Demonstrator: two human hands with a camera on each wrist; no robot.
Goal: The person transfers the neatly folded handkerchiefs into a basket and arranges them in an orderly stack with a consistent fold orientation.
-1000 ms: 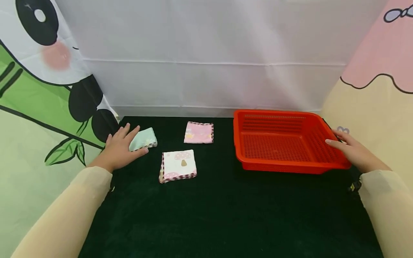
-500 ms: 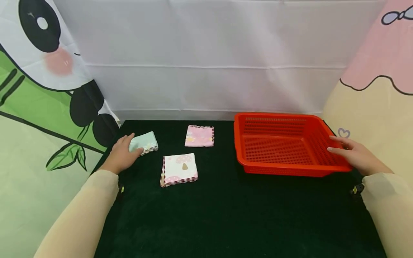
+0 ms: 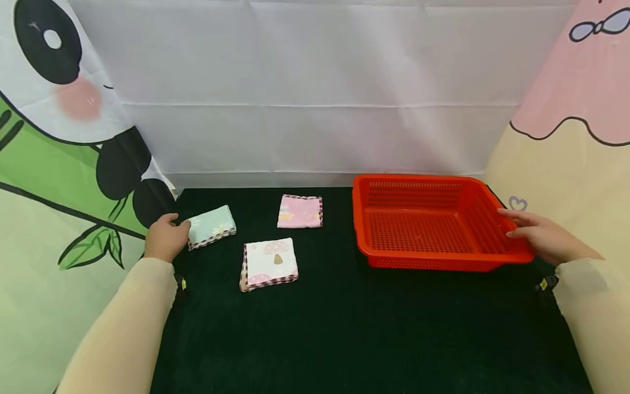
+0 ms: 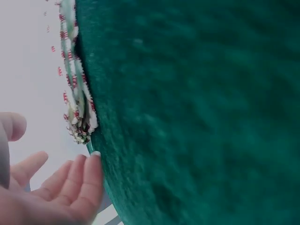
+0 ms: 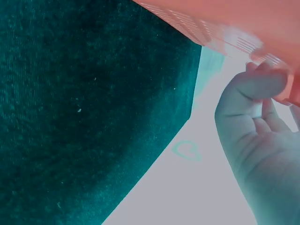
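Note:
My left hand (image 3: 166,239) is at the left edge of the mint-green folded cloth (image 3: 213,224), thumb beside its near corner. In the left wrist view, the fingers (image 4: 91,185) are loosely bent below the checked edge of that cloth (image 4: 77,84), with nothing between them. At the far right, my right hand (image 3: 551,241) holds the rim of a red plastic basket (image 3: 428,260). The right wrist view has the thumb (image 5: 262,84) against the basket (image 5: 267,23), the other fingers bent and partly hidden behind it.
A pink folded cloth (image 3: 300,212) lies at the back middle, and a white mushroom-print cloth (image 3: 272,262) lies nearer. All rest on a dark green table cover (image 3: 344,328). A white backdrop (image 3: 305,82) rises behind; printed sheets flank both sides.
My left hand has drawn back leftward from over the mint cloth, its spread fingers now more bent, and more of the cloth shows. The right hand stays at the basket rim. The head view shifts slightly.

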